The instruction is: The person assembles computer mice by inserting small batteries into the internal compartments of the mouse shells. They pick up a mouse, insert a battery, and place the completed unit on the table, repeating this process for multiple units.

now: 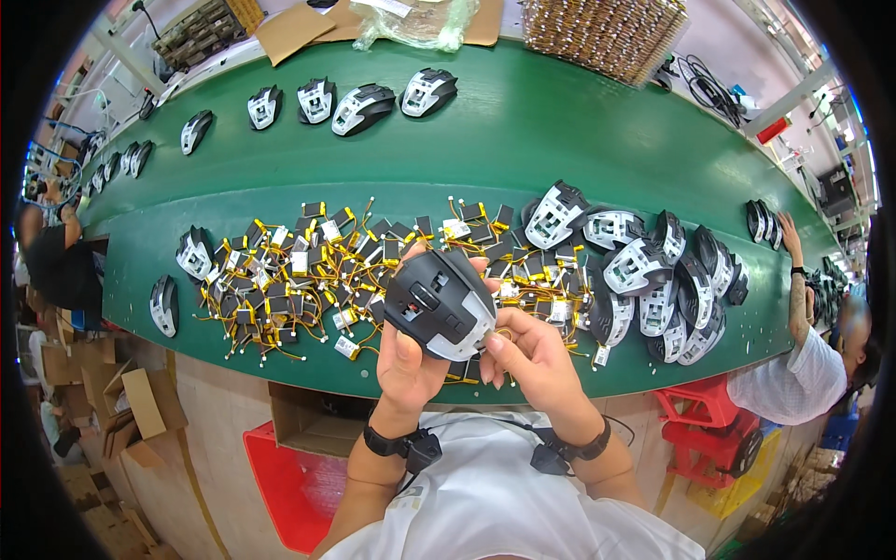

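Note:
Above the near edge of the table I hold a black and light-grey computer mouse (pixel 441 303), tilted, its scroll wheel and an opening in the shell showing. My left hand (pixel 409 359) is closed around its left side, the thumb pressed on the body. At its lower right rim, my right hand (pixel 541 364) pinches the edge with thumb and fingertips. Whether a small part or wire is also between those fingertips cannot be made out. Beneath and around lie small battery packs (pixel 280 280) with yellow tape and thin leads, loosely heaped on the green table (pixel 355 177).
A pile of similar mice (pixel 653 275) sits to the right, with a row of mice (pixel 364 109) farther back. At the far right a co-worker's hand (pixel 791 238) touches other mice. A stack of trays (pixel 607 33) stands at the back. A red bin (pixel 280 485) is below the table.

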Demonstrator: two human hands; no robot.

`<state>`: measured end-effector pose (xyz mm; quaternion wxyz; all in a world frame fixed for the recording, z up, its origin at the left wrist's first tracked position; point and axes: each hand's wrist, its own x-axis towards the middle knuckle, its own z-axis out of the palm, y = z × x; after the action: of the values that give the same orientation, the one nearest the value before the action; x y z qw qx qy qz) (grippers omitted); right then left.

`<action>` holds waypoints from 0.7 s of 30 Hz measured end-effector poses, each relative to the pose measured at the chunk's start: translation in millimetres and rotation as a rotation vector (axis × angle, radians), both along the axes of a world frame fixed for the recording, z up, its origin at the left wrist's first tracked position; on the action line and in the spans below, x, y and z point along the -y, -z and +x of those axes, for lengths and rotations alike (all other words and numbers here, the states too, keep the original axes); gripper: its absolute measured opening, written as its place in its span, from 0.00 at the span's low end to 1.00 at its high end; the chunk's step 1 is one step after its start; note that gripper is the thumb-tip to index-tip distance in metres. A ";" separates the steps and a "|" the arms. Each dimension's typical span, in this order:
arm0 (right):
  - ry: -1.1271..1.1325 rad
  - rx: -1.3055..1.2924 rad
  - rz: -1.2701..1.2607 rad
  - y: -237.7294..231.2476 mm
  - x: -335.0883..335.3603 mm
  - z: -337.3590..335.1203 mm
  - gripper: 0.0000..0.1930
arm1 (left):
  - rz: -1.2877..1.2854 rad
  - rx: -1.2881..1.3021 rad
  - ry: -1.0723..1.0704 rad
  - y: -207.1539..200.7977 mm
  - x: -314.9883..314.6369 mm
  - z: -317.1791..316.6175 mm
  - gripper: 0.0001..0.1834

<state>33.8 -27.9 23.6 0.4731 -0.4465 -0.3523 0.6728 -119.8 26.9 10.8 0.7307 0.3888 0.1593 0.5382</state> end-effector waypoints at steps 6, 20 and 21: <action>0.001 -0.017 0.003 -1.9 1.7 -3.6 0.12 | -0.028 0.036 0.008 -1.6 -1.0 -1.5 0.49; -0.027 0.008 -0.038 -3.7 -4.3 1.5 0.11 | 0.135 -0.135 -0.083 -2.7 7.9 5.6 0.53; -0.038 0.017 -0.042 -4.6 -5.3 2.6 0.12 | 0.155 -0.165 -0.098 -2.5 9.4 6.7 0.53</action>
<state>36.4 -22.6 28.2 0.4477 -0.4553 -0.3508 0.6850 -113.2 17.6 13.3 0.6557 0.4786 0.1958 0.5502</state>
